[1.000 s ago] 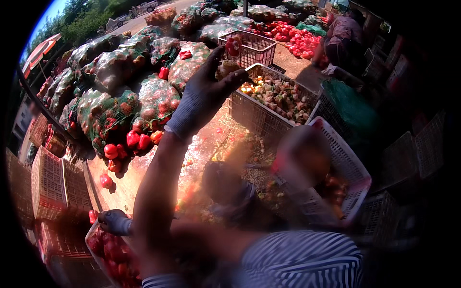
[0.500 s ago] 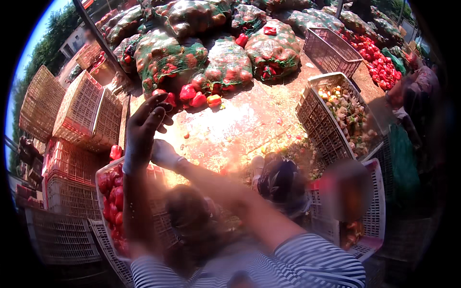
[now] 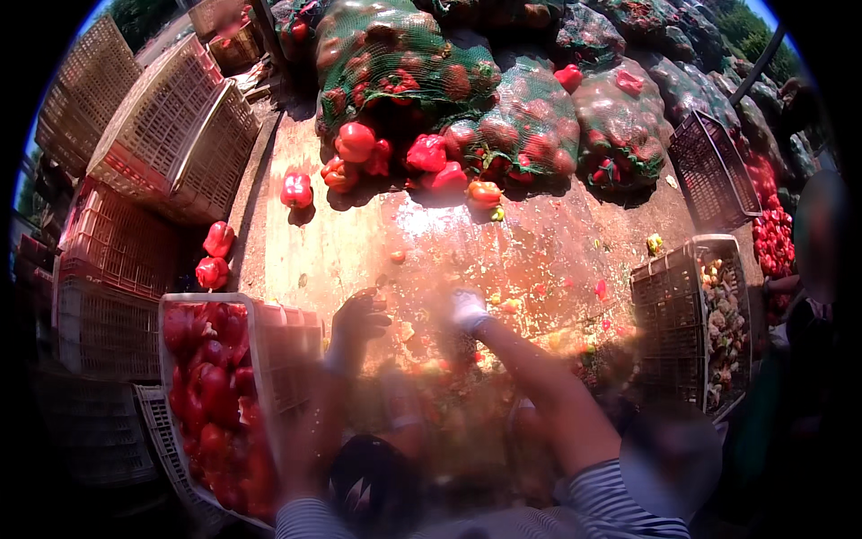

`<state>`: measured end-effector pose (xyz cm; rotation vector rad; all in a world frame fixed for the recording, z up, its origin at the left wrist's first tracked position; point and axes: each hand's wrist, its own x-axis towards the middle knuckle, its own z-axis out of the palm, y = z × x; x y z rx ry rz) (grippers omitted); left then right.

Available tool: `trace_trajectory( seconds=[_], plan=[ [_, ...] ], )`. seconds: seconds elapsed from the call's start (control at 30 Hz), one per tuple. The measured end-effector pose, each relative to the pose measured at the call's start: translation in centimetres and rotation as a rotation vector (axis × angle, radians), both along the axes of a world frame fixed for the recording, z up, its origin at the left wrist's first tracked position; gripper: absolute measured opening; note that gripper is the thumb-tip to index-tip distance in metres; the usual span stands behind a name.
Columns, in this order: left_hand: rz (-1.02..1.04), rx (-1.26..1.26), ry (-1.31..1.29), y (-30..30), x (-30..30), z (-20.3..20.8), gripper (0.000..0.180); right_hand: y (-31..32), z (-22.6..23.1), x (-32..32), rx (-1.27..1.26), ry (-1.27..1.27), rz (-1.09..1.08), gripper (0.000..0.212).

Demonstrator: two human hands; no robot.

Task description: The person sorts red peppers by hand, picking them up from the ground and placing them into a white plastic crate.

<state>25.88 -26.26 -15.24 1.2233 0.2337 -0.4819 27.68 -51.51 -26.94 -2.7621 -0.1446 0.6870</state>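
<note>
My left hand [image 3: 357, 322], in a dark-looking glove, hangs over the sunlit floor just right of the crate of red bell peppers. Its fingers are curved and apart, with nothing visible between them. To its right, my right hand [image 3: 469, 309] in a white glove is closed. Glare and blur hide what it may hold. Beside my left forearm stands a pale plastic crate [image 3: 289, 346] filled with red bell peppers [image 3: 214, 377], some cut or broken. Pepper scraps [image 3: 510, 305] lie on the floor around my right hand.
Green mesh sacks [image 3: 530, 117] of peppers line the back, with loose red peppers [image 3: 426, 153] before them. Stacked crates [image 3: 135, 251] stand at the left. A crate at the right holds pale pepper cores [image 3: 721, 314]; a dark crate [image 3: 716, 171] stands behind it. Another person [image 3: 817, 260] is at the far right.
The view has turned left. My hands, close together beside the pepper crate before, are now lower and farther apart over the floor. My forearms no longer cross in front of that crate.
</note>
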Motion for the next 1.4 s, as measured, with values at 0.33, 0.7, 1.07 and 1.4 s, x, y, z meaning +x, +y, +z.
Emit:
trace_trajectory(
  seconds=[0.33,0.7,1.07,1.4],
  plan=[
    [-0.041,0.022,0.234,-0.7,0.0,-7.7,0.052,-1.3,4.5,19.5,-0.318,-0.679,-0.144,0.085],
    [-0.273,0.174,-0.092,1.4,-2.5,-21.1,0.029,0.0,3.5,34.7,-0.437,-0.499,-0.194,0.067],
    [-0.134,-0.779,0.784,0.6,-2.2,-19.8,0.024,-2.9,5.3,29.5,0.072,-0.272,-0.342,0.052],
    [-0.066,-0.053,0.363,0.9,-0.5,-14.9,0.066,-0.5,4.0,12.1,0.705,0.047,-0.280,0.070]
  ],
)
